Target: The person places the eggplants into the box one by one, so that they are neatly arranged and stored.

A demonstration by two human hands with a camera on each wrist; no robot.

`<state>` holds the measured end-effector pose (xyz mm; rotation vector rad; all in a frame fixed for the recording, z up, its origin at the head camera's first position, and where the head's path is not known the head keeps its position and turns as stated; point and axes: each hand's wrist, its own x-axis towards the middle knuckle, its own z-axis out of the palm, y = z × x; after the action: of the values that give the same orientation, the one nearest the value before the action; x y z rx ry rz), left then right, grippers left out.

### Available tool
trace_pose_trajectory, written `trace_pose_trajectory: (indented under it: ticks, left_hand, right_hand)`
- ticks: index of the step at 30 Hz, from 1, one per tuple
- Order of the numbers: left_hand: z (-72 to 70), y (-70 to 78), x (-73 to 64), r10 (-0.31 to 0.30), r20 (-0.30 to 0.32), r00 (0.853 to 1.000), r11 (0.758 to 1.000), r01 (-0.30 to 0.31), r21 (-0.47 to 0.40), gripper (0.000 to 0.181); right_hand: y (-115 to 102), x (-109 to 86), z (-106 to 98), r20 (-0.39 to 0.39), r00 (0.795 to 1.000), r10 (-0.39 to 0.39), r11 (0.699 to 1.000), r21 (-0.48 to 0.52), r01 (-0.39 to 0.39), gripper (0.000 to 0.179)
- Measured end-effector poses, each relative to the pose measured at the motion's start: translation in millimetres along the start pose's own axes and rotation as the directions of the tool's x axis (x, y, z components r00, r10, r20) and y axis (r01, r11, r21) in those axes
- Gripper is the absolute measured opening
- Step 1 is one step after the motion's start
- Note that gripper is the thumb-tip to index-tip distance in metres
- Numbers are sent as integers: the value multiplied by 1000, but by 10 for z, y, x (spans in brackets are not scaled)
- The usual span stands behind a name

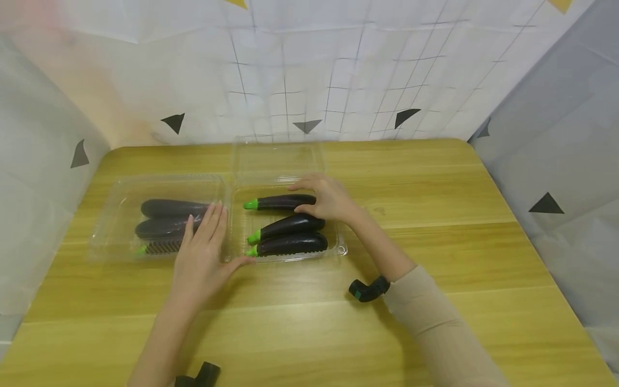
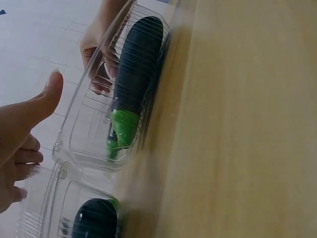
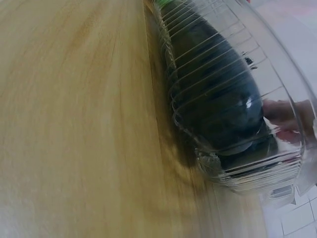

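A clear plastic clamshell box [image 1: 282, 259] stands mid-table with its lid [image 1: 278, 158] folded back. In it lie three dark eggplants with green stem ends: a back eggplant [image 1: 280, 202], a middle eggplant [image 1: 290, 226] and a front eggplant [image 1: 292, 244]. My right hand [image 1: 331, 199] holds the back eggplant by its blunt right end, between thumb and fingers. To the left, a second clear box [image 1: 108, 215] has eggplants [image 1: 162, 228] showing through its plastic. My left hand [image 1: 203, 258] lies across that box's right side, fingers straight, thumb stretched toward the open box's front left corner.
The boxes sit side by side on a wooden table [image 1: 435, 188]. White sheeting [image 1: 309, 70] with grid lines and dark triangles rises behind the table. Black wrist devices [image 1: 369, 290] show beside my forearms.
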<state>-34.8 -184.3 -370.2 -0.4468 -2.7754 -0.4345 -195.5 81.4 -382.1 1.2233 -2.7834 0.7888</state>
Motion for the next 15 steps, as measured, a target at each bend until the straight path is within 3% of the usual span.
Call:
trace_pose_trajectory:
  ticks: [15]
  left_hand:
    - [-57,13,138,0,52,999,998,3,-68,106]
  right_hand:
    - [48,-45,-30,-41,999,4,1000,18,-3,39]
